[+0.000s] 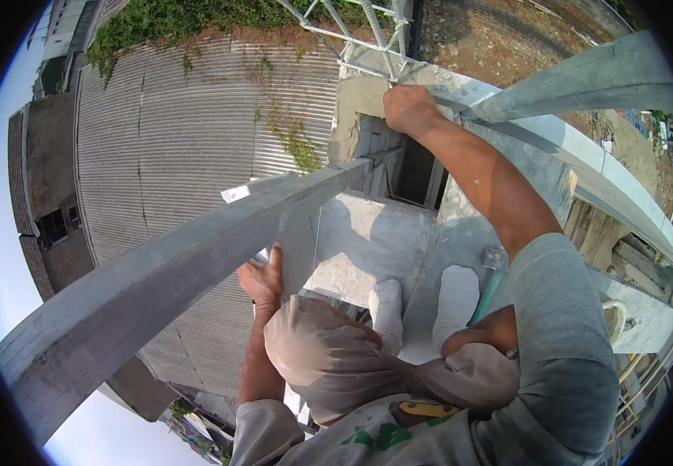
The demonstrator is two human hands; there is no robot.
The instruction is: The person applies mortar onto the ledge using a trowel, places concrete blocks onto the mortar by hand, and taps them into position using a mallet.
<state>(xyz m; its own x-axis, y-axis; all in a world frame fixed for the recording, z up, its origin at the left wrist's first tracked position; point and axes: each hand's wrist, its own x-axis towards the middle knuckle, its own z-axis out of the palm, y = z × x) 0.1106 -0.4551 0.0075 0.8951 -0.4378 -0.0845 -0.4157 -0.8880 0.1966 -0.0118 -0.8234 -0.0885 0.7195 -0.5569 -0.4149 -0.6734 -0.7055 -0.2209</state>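
Observation:
My right hand (412, 107) is closed in a fist at the mortared wall corner (352, 101), just below the steel rebar cage (387, 35). Whatever its fingers hold is hidden. Lower left, my left hand (263, 278) is closed around the edge of a light grey block (299, 241), its thumb up and its other fingers partly hidden. A long grey beam (173, 264) passes just above this hand. By my right foot lies a hammer (494, 260) with a green handle. A yellow and black tool handle (427, 408) sits at my waist.
My feet in white socks (457, 299) stand on grey slabs (375, 233). Ahead is a dark opening (418, 171). A corrugated roof (189, 132) lies below on the left. Another grey post (585, 81) rises at right beside a pale block wall (608, 155).

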